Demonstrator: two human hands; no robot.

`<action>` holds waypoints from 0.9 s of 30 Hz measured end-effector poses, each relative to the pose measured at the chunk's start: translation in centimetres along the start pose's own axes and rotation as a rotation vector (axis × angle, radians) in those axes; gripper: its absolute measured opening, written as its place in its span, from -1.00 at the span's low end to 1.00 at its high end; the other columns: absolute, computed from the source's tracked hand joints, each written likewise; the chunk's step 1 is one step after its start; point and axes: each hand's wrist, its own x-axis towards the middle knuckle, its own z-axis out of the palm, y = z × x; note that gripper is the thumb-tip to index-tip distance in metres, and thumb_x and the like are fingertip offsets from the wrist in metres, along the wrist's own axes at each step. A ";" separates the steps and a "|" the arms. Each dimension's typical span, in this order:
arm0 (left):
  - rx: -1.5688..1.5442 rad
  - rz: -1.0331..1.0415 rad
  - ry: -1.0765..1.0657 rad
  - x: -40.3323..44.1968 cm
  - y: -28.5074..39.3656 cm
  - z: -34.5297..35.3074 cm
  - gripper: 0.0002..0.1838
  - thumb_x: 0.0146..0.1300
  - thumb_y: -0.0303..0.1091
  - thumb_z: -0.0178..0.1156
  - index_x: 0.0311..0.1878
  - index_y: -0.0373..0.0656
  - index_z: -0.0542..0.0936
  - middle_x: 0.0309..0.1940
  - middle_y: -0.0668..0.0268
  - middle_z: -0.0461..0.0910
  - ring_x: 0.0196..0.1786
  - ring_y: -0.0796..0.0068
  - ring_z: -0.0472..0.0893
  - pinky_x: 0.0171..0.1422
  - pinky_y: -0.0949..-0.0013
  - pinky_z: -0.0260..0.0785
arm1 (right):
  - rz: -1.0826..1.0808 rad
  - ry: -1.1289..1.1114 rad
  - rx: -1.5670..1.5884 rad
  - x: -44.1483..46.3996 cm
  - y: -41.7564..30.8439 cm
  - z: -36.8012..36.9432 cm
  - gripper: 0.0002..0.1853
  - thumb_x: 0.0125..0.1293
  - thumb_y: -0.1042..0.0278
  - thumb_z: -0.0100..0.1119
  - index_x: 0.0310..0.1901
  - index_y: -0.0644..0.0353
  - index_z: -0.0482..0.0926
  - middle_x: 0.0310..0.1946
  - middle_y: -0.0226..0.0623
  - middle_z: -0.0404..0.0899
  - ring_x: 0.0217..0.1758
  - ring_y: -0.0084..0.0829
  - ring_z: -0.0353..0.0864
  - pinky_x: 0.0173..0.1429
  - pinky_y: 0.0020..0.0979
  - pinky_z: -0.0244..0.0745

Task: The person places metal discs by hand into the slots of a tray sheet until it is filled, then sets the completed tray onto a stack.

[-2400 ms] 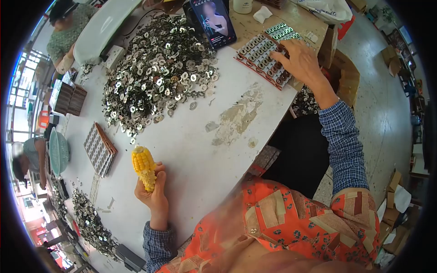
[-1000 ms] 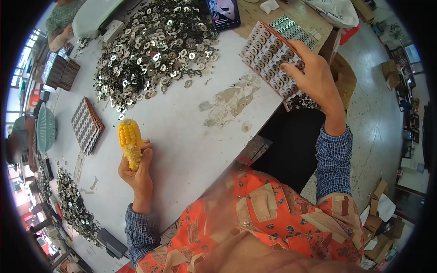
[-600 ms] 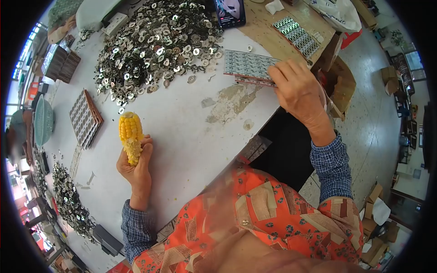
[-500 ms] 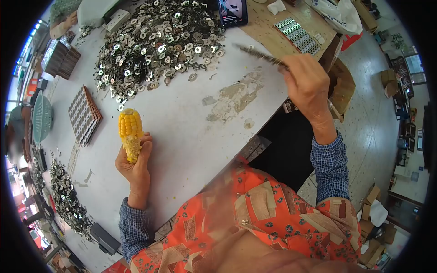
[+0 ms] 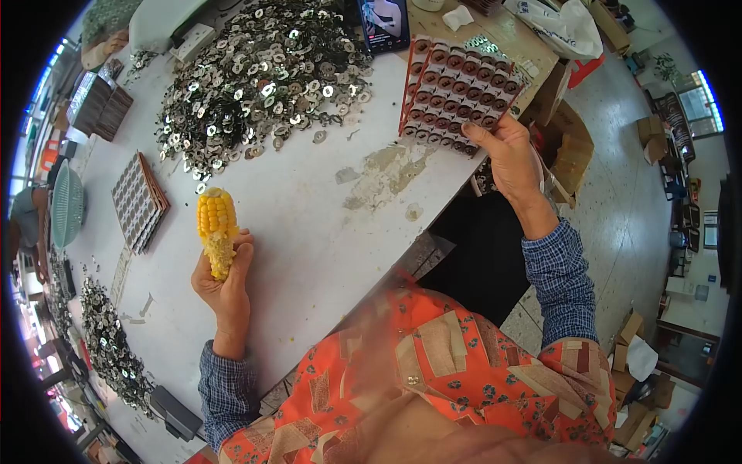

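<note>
A partly eaten corn cob [image 5: 216, 215] stands upright in my left hand [image 5: 222, 292], whose fingers wrap round its bare lower part. At the upper right, my right hand [image 5: 510, 155] grips a reddish-brown card [image 5: 456, 99] by its lower right corner, thumb on the face. Rows of round dark button-like pieces cover the card, and a second card edge shows at its left. The card partly covers a sheet of shiny greenish pieces [image 5: 485, 45]. A large heap of small silvery metal pieces [image 5: 263, 85] spreads over the white table [image 5: 309, 232].
A stack of similar cards [image 5: 137, 203] lies at the left, near a green basket [image 5: 68, 203]. A second metal heap [image 5: 108, 332] runs along the lower left. A phone [image 5: 384, 25] stands at the back. Another person's hand [image 5: 116, 42] shows at the upper left. Cardboard boxes [image 5: 572, 147] stand right.
My right hand has turned the card from edge-on to face-on, so its rows of pieces now show. My left hand keeps the corn cob in nearly the same place.
</note>
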 end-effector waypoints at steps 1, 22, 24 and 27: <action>0.004 0.004 0.001 0.0 0.0 0.0 -0.87 0.49 -0.43 0.48 0.00 -0.26 0.82 -0.01 0.22 0.85 0.08 0.47 0.76 0.27 0.33 0.58 | 0.005 0.012 0.014 0.1 0.4 -0.3 -0.65 0.42 0.61 0.48 0.21 0.29 0.77 0.09 -0.30 0.85 0.09 -0.51 0.78 0.28 -0.38 0.64; -0.005 -0.023 -0.011 -0.1 -0.2 -0.1 -0.88 0.52 -0.44 0.41 -0.01 -0.27 0.82 0.02 0.23 0.83 0.11 0.46 0.71 0.32 0.32 0.50 | -0.096 0.010 -0.590 -2.3 0.4 3.0 -0.68 0.50 0.43 0.42 0.19 0.37 0.68 0.04 -0.23 0.82 0.05 -0.50 0.79 0.10 -0.40 0.69; 0.005 -0.008 -0.014 -0.1 -0.2 0.0 -0.88 0.52 -0.44 0.41 -0.01 -0.27 0.82 0.01 0.23 0.82 0.11 0.46 0.71 0.32 0.32 0.50 | -0.220 0.032 -0.748 -2.3 0.4 3.6 -0.70 0.48 0.44 0.43 0.16 0.36 0.69 0.02 -0.27 0.82 0.00 -0.52 0.78 0.08 -0.40 0.67; 0.001 -0.007 -0.022 -0.1 -0.4 -0.4 -0.87 0.52 -0.44 0.41 -0.01 -0.28 0.82 0.02 0.23 0.82 0.11 0.45 0.71 0.32 0.31 0.50 | -0.711 0.076 -0.976 -2.2 -0.5 4.5 -0.72 0.45 0.47 0.47 0.11 0.35 0.68 -0.02 -0.27 0.80 -0.08 -0.53 0.76 0.06 -0.41 0.65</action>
